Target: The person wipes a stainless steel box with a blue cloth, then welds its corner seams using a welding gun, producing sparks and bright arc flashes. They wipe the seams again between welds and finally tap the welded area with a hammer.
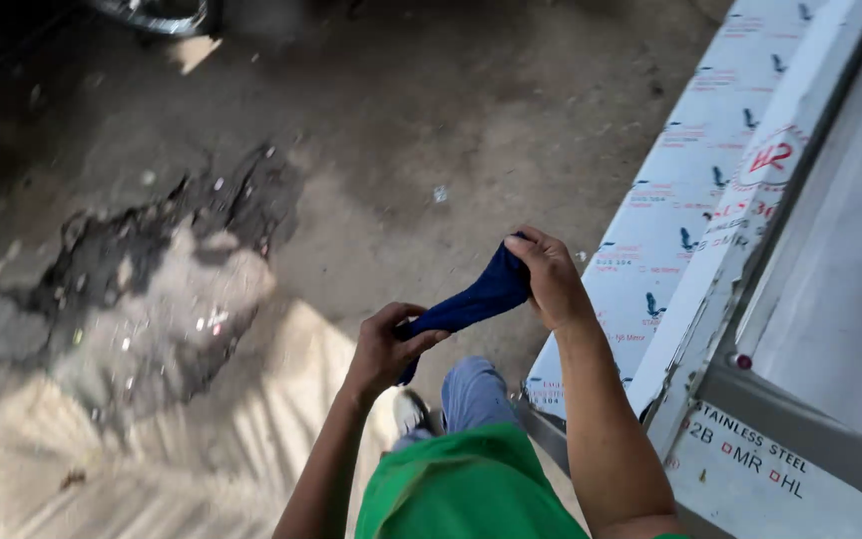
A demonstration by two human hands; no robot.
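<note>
Dark blue cloth point(471, 299), twisted into a loose rope shape, stretched on a slant between both hands up in the air, roughly in the middle of the view and just above the knees. Right hand point(551, 281) pinched shut around the upper end, fingers curled over the top so the fabric bunches under the knuckles. Left hand point(386, 346) clamped around the lower end, thumb on top, a short bit of cloth poking out below the fist. So both closed tight on the same cloth, neither one open. Below that, a green shirt point(466, 489) filling the bottom edge, then a leg in faded blue jeans point(473, 389) and a light-coloured shoe point(410, 409) on the ground just beside it. Off to the right, close to the right forearm, a big stainless steel sheet-metal piece point(690, 190) still wrapped in white protective film with small blue and red print, running diagonally up to the top right corner; grey bare metal point(840, 279) further right. Everywhere else, rough dusty concrete floor point(401, 120) with a cracked, broken-up patch point(152, 260) to the left, well apart from the hands. Something shiny and round point(157, 14) at the top left edge, too cut off to tell what.
</note>
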